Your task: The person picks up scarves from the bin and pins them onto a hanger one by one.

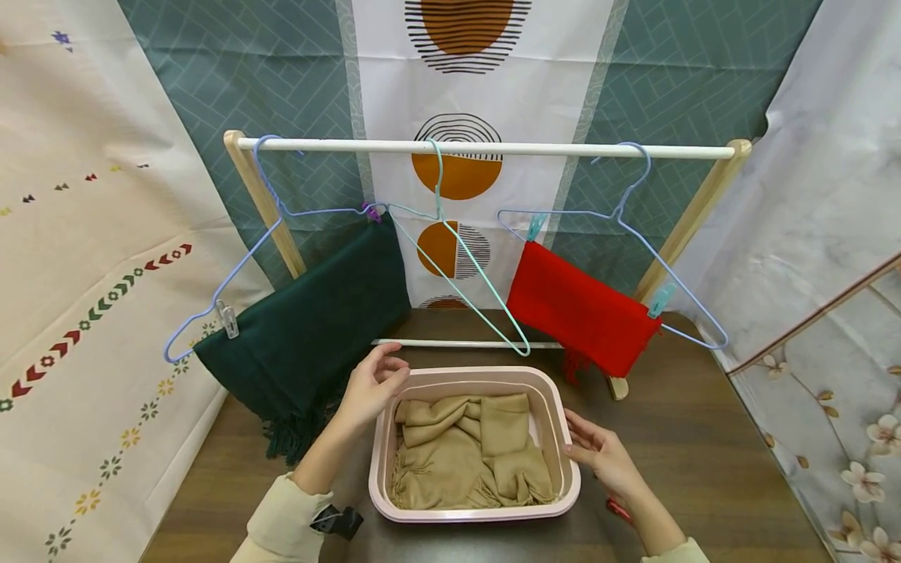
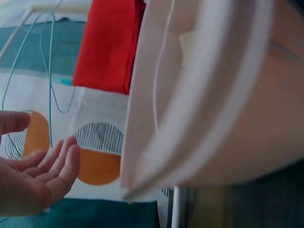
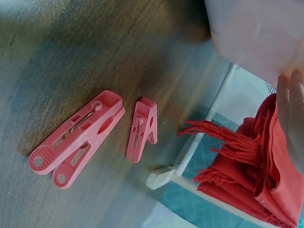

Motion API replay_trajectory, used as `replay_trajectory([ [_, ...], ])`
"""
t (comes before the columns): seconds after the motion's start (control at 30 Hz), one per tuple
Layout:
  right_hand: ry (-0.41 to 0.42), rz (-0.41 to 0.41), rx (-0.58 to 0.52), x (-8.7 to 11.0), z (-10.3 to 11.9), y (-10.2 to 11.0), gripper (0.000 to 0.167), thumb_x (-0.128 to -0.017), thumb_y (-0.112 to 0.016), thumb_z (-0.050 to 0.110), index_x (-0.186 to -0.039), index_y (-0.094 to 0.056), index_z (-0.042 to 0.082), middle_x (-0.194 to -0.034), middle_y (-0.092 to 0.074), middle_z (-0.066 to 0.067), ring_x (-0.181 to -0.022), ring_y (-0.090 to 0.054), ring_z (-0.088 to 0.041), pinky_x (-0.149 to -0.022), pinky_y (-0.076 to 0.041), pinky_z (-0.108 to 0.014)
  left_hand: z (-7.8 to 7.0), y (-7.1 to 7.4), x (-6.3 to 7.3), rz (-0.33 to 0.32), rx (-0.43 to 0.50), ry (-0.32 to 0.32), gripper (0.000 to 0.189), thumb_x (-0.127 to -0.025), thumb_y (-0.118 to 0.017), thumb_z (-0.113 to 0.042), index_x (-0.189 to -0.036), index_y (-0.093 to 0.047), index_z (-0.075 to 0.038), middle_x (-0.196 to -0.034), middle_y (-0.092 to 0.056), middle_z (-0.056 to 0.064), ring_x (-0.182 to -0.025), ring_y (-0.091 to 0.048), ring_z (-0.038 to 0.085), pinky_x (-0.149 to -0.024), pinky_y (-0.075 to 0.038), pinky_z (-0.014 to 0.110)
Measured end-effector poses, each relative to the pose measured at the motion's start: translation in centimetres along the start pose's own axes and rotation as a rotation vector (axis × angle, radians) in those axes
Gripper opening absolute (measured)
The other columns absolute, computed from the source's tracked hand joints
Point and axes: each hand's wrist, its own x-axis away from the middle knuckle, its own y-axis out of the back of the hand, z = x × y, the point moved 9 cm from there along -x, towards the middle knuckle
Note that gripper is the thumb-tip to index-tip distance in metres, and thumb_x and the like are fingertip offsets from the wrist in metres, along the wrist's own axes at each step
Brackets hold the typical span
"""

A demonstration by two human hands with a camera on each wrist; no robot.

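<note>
A pink plastic basin stands on the table with a folded tan scarf inside. My left hand is raised by the basin's far left corner, thumb and fingers apart and nothing between them, as the left wrist view also shows. At the basin's right side, my right hand lays nearly straight fingers against the outer wall, its thumb at the rim. Two red clothespins lie on the table beside the basin. In the head view, the right forearm partly hides them.
Behind the basin stands a rack with a white rail. A dark green scarf hangs clipped to a blue hanger at left, a red scarf to another at right. Between them, a mint hanger dangles bare above the basin.
</note>
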Motion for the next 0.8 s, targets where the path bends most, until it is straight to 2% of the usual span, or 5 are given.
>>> replay_trajectory([
  [0.13, -0.007, -0.008, 0.003, 0.0, 0.0, 0.1, 0.058, -0.083, -0.056, -0.009, -0.132, -0.026, -0.019, -0.13, -0.029, -0.04, -0.106, -0.051, -0.001, -0.081, -0.045, -0.019, 1.1, -0.7, -0.1, 0.077, -0.152, -0.145, 0.03, -0.085, -0.06, -0.004, -0.114, -0.055, 0.003, -0.094, -0.062, 0.015, -0.079, -0.062, 0.026, -0.062, -0.049, 0.026],
  [0.33, -0.01, -0.01, 0.012, 0.0, -0.1, 0.2, 0.058, -0.083, -0.056, -0.008, -0.131, -0.027, -0.019, -0.13, -0.03, -0.04, -0.106, -0.051, -0.001, -0.082, -0.044, -0.019, 1.5, -4.1, 0.0, 0.321, -0.42, -0.387, 0.037, -0.079, -0.068, -0.009, -0.111, -0.055, 0.007, -0.098, -0.061, 0.02, -0.082, -0.061, 0.032, -0.066, -0.051, 0.036],
  [0.53, 0.005, -0.011, 0.011, 0.0, -0.1, 0.6, 0.058, -0.083, -0.056, -0.008, -0.131, -0.027, -0.02, -0.129, -0.03, -0.041, -0.105, -0.052, -0.002, -0.081, -0.045, -0.019, 3.8, -7.8, -0.9, 0.58, -0.623, -0.408, 0.044, -0.076, -0.071, -0.014, -0.112, -0.055, 0.006, -0.105, -0.061, 0.018, -0.094, -0.06, 0.03, -0.08, -0.048, 0.037],
  [0.67, 0.013, -0.01, 0.014, 0.0, 0.0, 0.7, 0.057, -0.083, -0.056, -0.009, -0.131, -0.027, -0.02, -0.128, -0.031, -0.041, -0.105, -0.052, -0.002, -0.082, -0.045, -0.019, 5.3, -9.6, -1.4, 0.705, -0.799, -0.371, 0.04, -0.074, -0.071, -0.022, -0.104, -0.056, 0.0, -0.088, -0.06, 0.009, -0.078, -0.056, 0.02, -0.068, -0.046, 0.029],
  [0.8, 0.003, 0.002, 0.013, 0.0, -0.1, 0.5, 0.058, -0.084, -0.056, -0.007, -0.132, -0.027, -0.018, -0.129, -0.032, -0.04, -0.106, -0.052, -0.002, -0.082, -0.045, -0.019, 6.8, -10.8, -1.8, 0.749, -1.003, -0.308, 0.034, -0.071, -0.074, -0.03, -0.086, -0.052, -0.008, -0.068, -0.045, -0.001, -0.061, -0.043, 0.012, -0.055, -0.038, 0.026],
])
